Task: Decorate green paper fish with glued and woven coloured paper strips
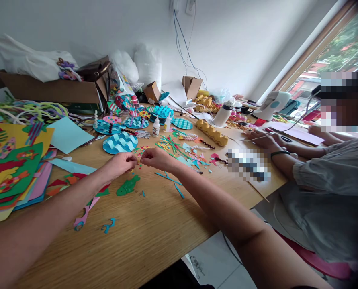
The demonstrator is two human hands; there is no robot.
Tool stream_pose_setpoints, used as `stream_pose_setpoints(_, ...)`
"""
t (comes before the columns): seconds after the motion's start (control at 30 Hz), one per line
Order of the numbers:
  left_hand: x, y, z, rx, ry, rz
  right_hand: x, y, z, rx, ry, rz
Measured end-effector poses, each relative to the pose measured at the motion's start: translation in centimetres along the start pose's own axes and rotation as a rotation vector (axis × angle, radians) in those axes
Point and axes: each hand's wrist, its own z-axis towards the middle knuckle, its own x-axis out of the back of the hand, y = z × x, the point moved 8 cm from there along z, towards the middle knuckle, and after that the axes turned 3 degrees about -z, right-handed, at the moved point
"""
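Note:
My left hand [123, 163] and my right hand [155, 157] meet over the table, fingertips pinched close together. Whatever lies between the fingers is too small to make out. Tiny coloured paper bits [140, 150] are scattered right behind the fingertips. Nearer to me lies a green paper fish [128, 185]. Just beyond my left hand is a round blue disc with wavy strips [120, 143]. Two small glue bottles [156, 127] stand upright behind my hands. Thin blue paper strips [175, 184] lie below my right wrist.
Coloured foam sheets [13, 168] pile up at the left, with pipe cleaners [22, 110] behind. Paper scraps [193, 154] and a yellow egg-carton strip [211, 132] lie to the right. A white bottle [223, 114] stands farther back. Another person's hands [261, 140] rest at the right.

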Motion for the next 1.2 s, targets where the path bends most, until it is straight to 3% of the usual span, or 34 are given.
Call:
stream_pose_setpoints(0.13, 0.3, 0.3, -0.6, -0.003, 0.014, 0.024, -0.6, -0.9, 0.2, 0.035, 0.023, -0.107)
stream_pose_setpoints(0.37, 0.3, -0.1, -1.7, -0.006, -0.014, -0.007, -2.3, -1.2, 0.2, 0.017, -0.103, 0.013)
stream_pose_setpoints(0.47, 0.6, -0.3, -1.8, -0.006, -0.011, 0.003, -2.1, -1.5, 0.1, 0.0, -0.104, -0.043)
stream_pose_setpoints(0.57, 1.3, 0.2, -1.8, -0.052, 0.034, 0.117, -1.1, -1.8, 0.2, 0.022, -0.044, -0.221)
stream_pose_setpoints(0.67, 1.5, 1.0, -1.5, -0.132, 0.055, 0.381, -0.1, -1.3, 0.4, 0.019, -0.005, -0.411)
stream_pose_setpoints(0.8, 0.5, 1.3, -0.6, -0.202, 0.018, 0.611, 0.0, 0.3, 0.6, -0.012, -0.068, -0.473)
stream_pose_setpoints(1.0, -1.8, 0.9, 1.1, -0.274, -0.042, 0.713, -0.6, 1.5, 0.1, -0.028, -0.1, -0.483)
stream_pose_setpoints(1.2, -2.5, 0.3, 1.8, -0.288, -0.096, 0.757, -0.7, 1.8, -0.4, -0.031, -0.132, -0.48)
